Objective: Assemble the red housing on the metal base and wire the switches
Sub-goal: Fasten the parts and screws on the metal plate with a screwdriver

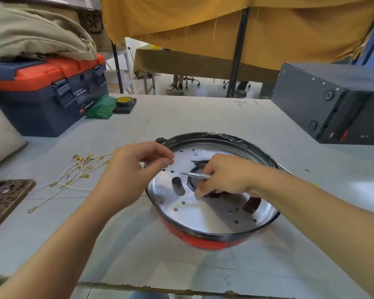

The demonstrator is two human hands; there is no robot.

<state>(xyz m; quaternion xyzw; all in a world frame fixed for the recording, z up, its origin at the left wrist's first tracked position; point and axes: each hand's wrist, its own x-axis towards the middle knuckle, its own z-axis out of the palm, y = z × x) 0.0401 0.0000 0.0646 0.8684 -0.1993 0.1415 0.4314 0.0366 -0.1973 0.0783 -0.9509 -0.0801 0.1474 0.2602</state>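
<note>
Gold-tipped white wires [73,175] lie loose on the grey table [203,113] at my left. My left hand [130,171] hovers beside the round metal base's [194,210] left rim, thumb and forefinger nearly pinched; whether they hold anything I cannot tell. The red housing [203,241] sits beneath. My right hand [222,175] grips a slim silver screwdriver [195,175] over the centre hole.

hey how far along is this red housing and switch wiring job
Done: metal base sits in the red housing. In hand: right hand holds a screwdriver over it; left hand hovers at the rim. Left: wires lie loose on the table; no switches visible.
</note>
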